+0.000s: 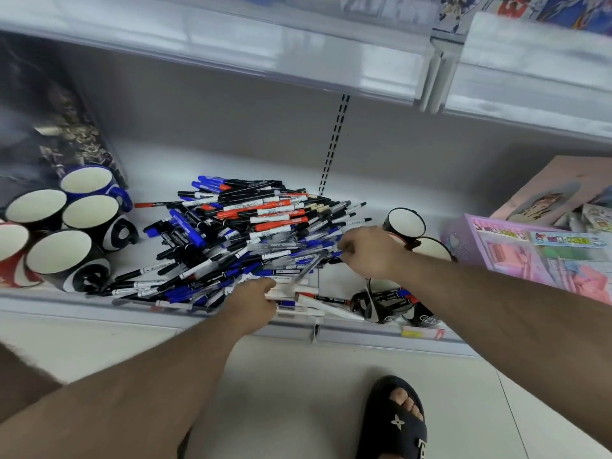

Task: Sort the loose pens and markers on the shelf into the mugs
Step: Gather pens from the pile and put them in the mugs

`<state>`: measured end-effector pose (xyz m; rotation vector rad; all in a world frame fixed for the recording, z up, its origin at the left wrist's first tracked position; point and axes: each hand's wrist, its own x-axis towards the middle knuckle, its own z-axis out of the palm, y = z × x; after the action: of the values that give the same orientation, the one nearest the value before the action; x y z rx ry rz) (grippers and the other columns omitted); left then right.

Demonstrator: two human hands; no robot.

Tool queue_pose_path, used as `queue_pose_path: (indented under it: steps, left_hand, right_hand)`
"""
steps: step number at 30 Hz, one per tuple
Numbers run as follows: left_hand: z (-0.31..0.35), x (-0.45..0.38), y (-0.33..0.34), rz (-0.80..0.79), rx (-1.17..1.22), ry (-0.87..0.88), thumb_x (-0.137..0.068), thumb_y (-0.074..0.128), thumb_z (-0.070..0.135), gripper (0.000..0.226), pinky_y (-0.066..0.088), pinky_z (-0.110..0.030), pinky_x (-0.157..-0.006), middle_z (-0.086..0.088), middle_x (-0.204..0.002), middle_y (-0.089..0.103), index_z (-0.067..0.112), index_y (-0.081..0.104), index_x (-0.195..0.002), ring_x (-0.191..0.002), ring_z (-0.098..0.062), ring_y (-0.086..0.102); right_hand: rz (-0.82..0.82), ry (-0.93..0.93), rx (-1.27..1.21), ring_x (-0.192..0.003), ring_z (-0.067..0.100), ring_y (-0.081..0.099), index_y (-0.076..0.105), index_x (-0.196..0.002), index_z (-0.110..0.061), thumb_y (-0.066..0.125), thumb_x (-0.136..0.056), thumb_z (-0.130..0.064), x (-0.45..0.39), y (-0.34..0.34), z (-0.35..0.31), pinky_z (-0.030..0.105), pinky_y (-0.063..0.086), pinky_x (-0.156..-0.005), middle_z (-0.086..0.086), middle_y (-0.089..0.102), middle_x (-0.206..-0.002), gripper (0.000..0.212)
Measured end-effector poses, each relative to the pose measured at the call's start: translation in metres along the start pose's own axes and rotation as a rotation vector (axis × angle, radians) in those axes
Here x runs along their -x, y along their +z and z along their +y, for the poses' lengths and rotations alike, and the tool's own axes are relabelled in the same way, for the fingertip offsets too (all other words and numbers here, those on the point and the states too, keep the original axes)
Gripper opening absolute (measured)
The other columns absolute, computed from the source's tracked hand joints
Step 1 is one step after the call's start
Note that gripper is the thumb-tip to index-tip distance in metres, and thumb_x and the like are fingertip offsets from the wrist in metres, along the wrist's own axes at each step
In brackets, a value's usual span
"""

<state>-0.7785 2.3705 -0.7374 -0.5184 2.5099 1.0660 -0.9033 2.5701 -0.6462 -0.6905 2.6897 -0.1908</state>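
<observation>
Pens and markers (251, 240) lie heaped on the shelf (159, 167) between our two clusters of mugs: five empty ones (59, 256) stand at the left, others (405, 225) at the right. Our left hand (255, 301) grips a bundle of pale pens (298, 298) at the shelf's front edge, and our right hand (371, 251) curls over the heap's right side, pinching a pen (blue-tipped, mostly hidden).
</observation>
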Motion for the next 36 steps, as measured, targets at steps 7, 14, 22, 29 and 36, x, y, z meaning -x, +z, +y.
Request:
queue_pose_path:
  steps: [7,14,22,29,36]
  left_hand:
    - [-0.024,-0.04,-0.04,0.009,-0.484,0.043,-0.085,0.065,0.04,0.087,0.018,-0.051,-0.118,0.0,-0.163,0.012,0.027,0.017,-0.155,-0.149,-0.028,0.013]
    - [-0.046,-0.1,-0.063,0.063,-0.548,-0.094,-0.059,0.069,0.081,0.137,0.001,-0.069,-0.114,-0.004,-0.16,-0.028,0.033,-0.018,-0.153,-0.148,-0.034,-0.021]
    - [-0.058,-0.124,-0.068,-0.142,-0.62,-0.194,-0.044,0.073,0.086,0.153,0.01,-0.08,-0.105,-0.015,-0.151,-0.044,0.034,-0.024,-0.15,-0.146,-0.047,-0.018]
    - [-0.06,-0.112,-0.058,-0.088,-0.642,-0.16,-0.055,0.08,0.071,0.132,0.034,-0.066,-0.101,-0.014,-0.158,-0.013,0.041,-0.003,-0.152,-0.146,-0.039,0.006]
    - [-0.063,-0.106,-0.051,0.098,-0.608,-0.122,-0.074,0.07,0.064,0.088,0.042,-0.061,-0.093,-0.006,-0.146,0.022,0.046,0.02,-0.144,-0.134,-0.033,0.026]
  right_hand:
    - [-0.236,-0.072,0.212,-0.111,0.027,0.057,0.054,-0.129,-0.014,0.065,-0.09,-0.023,-0.031,0.049,-0.039,0.038,0.052,-0.09,0.012,0.058,-0.128,0.042]
    - [-0.344,-0.046,0.264,-0.151,0.031,0.002,0.002,-0.157,-0.026,0.08,-0.071,-0.054,-0.064,0.09,-0.047,0.052,0.004,-0.121,0.007,-0.001,-0.165,0.119]
    - [-0.319,-0.075,0.255,-0.15,0.037,0.008,0.004,-0.156,-0.031,0.075,-0.077,-0.056,-0.074,0.128,-0.043,0.055,0.018,-0.118,0.01,-0.007,-0.165,0.11]
    - [-0.235,-0.064,0.271,-0.146,0.032,0.02,0.023,-0.152,-0.026,0.067,-0.079,-0.064,-0.076,0.127,-0.048,0.051,0.024,-0.117,0.008,0.017,-0.16,0.093]
    - [-0.101,-0.06,0.294,-0.139,0.029,0.027,0.032,-0.143,-0.023,0.07,-0.079,-0.059,-0.066,0.13,-0.062,0.048,0.029,-0.115,0.008,0.024,-0.151,0.083]
